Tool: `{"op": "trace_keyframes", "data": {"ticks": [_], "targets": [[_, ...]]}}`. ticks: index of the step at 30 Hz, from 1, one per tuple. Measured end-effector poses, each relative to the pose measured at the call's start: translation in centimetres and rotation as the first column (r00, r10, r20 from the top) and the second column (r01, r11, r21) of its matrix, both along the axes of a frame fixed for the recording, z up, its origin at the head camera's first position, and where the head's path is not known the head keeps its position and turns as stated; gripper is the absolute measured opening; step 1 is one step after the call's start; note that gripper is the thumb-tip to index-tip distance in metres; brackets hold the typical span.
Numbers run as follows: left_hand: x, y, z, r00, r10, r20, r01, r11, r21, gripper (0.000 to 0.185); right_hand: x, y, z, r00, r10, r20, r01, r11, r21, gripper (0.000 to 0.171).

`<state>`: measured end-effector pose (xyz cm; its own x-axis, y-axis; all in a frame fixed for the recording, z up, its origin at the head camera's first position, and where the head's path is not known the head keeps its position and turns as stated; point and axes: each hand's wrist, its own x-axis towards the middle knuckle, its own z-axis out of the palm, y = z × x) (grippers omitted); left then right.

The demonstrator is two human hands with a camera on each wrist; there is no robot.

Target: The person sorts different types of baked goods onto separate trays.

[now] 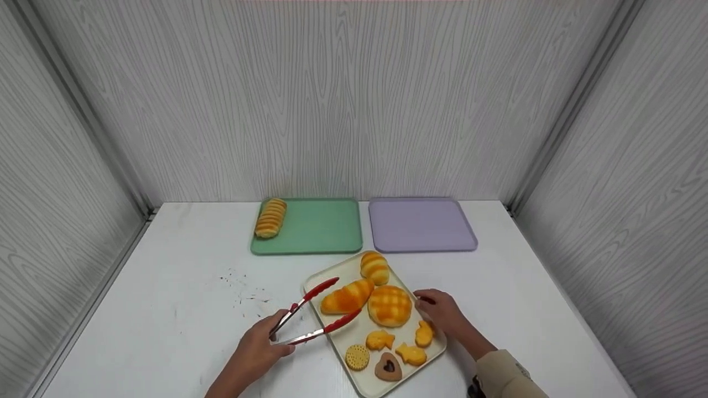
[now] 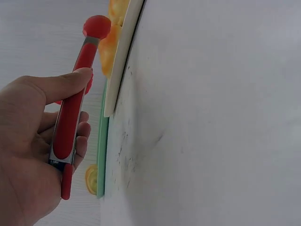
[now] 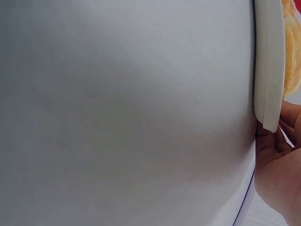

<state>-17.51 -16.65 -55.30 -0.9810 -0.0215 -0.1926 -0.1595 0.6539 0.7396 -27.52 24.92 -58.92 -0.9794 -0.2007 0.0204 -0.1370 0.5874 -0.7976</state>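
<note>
My left hand (image 1: 257, 345) grips a pair of tongs (image 1: 343, 320) with red tips, spread apart over the left side of a cream tray (image 1: 344, 334). One tip is beside a croissant-shaped bread (image 1: 347, 297). A round checkered bun (image 1: 390, 307) and a striped roll (image 1: 375, 268) lie behind and right of it. Nearer me on that tray are fish-shaped cookies (image 1: 411, 354), a curved yellow cookie (image 1: 424, 334), a round cookie (image 1: 357, 357) and a heart cookie (image 1: 389, 367). At the tray's right edge, my right hand (image 1: 445, 316) holds the rim; in the right wrist view its fingers are partly hidden.
A green tray (image 1: 321, 226) at the back bears a ridged loaf (image 1: 271, 218) on its left end. Beside it lies a purple tray (image 1: 423, 224). Wood-grain walls (image 1: 332, 99) enclose the white table (image 1: 166, 309) at the back and sides. Dark marks speckle the table's left half.
</note>
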Motion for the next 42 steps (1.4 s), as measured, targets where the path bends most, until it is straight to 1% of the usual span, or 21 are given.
{"op": "trace_keyframes", "data": {"ticks": [5,7,13,19,25,29,32,34,38,42], "targets": [[-0.5,0.2,-0.3,0.999,-0.014,0.039,0.015,0.999,-0.032,0.081,0.1,0.1,0.0,0.999,0.024,-0.031,-0.024,1.0,0.015,0.027],[-0.7,0.2,-0.3,0.999,-0.025,0.041,0.027,0.999,-0.043,0.08,0.1,0.1,0.0,0.999,0.032,-0.04,-0.032,0.999,0.014,0.027],[-1.1,0.0,-0.6,0.997,-0.08,-0.023,0.079,0.996,-0.05,0.075,0.2,0.0,0.0,0.999,0.029,-0.027,-0.029,0.999,-0.019,0.026],[-0.9,-0.3,-1.0,0.996,-0.074,-0.043,0.073,0.997,-0.036,0.07,0.2,-0.2,0.1,0.999,0.027,-0.03,-0.028,1.0,-0.011,0.026],[-0.6,-0.2,-1.2,0.993,-0.084,-0.081,0.079,0.995,-0.068,0.07,0.2,-0.3,0.2,0.999,0.021,-0.025,-0.022,1.0,-0.005,0.026],[-0.4,-0.1,-1.0,0.995,-0.069,-0.069,0.064,0.995,-0.072,0.07,0.2,-0.3,0.2,1.0,0.015,-0.015,-0.015,1.0,-0.01,0.027],[-0.3,-0.1,-0.8,0.997,-0.05,-0.059,0.047,0.998,-0.051,0.071,0.2,-0.2,0.3,1.0,0.011,-0.009,-0.011,1.0,-0.01,0.027],[-0.2,-0.2,-0.8,0.997,-0.039,-0.071,0.037,0.999,-0.029,0.07,0.2,-0.2,0.3,1.0,0.007,-0.01,-0.008,1.0,-0.007,0.027],[-0.2,-0.4,-0.8,0.992,-0.006,-0.129,0.008,1.0,0.012,0.068,0.2,-0.1,0.2,1.0,0.009,-0.019,-0.009,1.0,-0.002,0.027],[-0.8,-0.6,-0.9,0.985,0.054,-0.164,-0.05,0.998,0.032,0.065,0.2,0.0,0.2,0.999,0.019,-0.034,-0.019,1.0,0.002,0.028]]}}
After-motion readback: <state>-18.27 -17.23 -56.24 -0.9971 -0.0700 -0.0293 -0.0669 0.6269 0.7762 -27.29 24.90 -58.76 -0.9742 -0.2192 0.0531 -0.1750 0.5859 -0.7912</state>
